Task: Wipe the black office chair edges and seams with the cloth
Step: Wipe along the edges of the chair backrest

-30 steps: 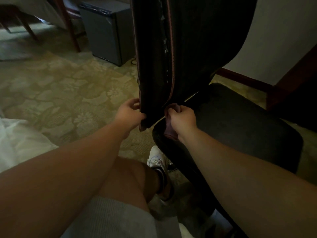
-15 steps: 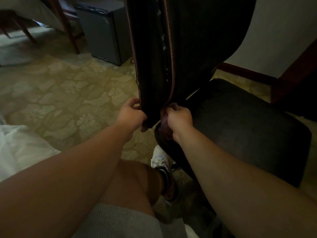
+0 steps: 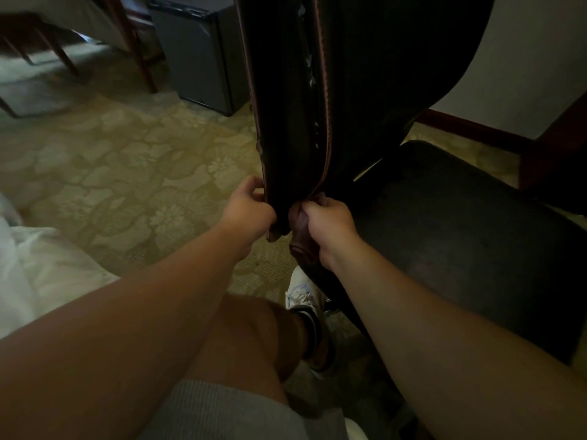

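Note:
The black office chair stands in front of me, its backrest seen edge-on with brownish seams running down it, and its seat spreading to the right. My left hand grips the lower left edge of the backrest. My right hand holds a dark brownish cloth bunched against the bottom of the right seam, where backrest meets seat. Most of the cloth is hidden in my fist.
A grey mini fridge stands behind the chair on the patterned carpet. Wooden furniture legs are at the far left, white bedding at my left. My knee and white shoe sit below the chair. Dark wood furniture is at right.
My right hand with the cloth has stayed at the bottom of the seam, working slightly up and down. The left hand keeps its grip; the view has shifted a little.

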`<move>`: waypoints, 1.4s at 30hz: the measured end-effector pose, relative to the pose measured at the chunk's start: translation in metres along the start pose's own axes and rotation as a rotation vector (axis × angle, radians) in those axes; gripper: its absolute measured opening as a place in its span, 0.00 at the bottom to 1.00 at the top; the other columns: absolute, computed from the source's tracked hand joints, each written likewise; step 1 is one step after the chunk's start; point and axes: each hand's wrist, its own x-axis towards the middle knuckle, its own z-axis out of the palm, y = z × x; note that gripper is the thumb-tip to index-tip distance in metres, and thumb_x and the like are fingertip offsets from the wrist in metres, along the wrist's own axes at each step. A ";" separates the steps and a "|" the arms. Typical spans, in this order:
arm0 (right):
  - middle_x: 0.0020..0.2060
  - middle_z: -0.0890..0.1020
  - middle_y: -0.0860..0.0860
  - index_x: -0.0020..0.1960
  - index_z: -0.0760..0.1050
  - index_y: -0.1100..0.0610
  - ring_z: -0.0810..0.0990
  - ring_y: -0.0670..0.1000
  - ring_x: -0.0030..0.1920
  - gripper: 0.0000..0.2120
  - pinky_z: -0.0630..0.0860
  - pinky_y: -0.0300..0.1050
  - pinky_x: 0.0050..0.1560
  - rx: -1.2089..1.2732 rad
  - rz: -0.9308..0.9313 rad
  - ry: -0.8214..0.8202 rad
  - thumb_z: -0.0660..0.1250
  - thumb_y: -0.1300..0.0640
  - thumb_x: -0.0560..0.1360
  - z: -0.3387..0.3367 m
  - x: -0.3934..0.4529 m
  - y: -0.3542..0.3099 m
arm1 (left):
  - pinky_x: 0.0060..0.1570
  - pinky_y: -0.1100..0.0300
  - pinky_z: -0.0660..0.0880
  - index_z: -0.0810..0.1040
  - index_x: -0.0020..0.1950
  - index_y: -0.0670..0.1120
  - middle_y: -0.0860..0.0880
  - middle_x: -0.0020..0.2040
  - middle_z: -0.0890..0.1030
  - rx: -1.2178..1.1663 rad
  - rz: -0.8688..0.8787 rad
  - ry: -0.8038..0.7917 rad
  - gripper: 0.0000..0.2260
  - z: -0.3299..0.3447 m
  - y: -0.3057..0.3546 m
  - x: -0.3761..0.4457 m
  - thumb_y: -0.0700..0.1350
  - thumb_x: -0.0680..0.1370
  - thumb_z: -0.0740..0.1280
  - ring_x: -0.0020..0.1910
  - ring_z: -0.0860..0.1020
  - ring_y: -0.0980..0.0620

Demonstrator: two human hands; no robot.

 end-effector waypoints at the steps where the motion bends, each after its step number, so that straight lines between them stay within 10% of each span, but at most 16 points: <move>1: 0.42 0.84 0.54 0.48 0.81 0.56 0.83 0.55 0.47 0.05 0.77 0.45 0.47 -0.007 -0.020 -0.021 0.66 0.58 0.78 -0.003 -0.002 0.001 | 0.32 0.63 0.78 0.73 0.58 0.48 0.47 0.48 0.82 0.003 0.002 0.002 0.20 0.000 0.000 0.000 0.27 0.74 0.67 0.30 0.81 0.60; 42: 0.46 0.85 0.56 0.51 0.81 0.56 0.84 0.54 0.48 0.06 0.79 0.45 0.49 0.085 0.039 0.025 0.66 0.60 0.79 -0.033 -0.065 -0.010 | 0.35 0.58 0.73 0.74 0.62 0.45 0.47 0.46 0.79 0.159 -0.007 -0.038 0.18 -0.008 0.000 -0.037 0.34 0.74 0.73 0.41 0.77 0.52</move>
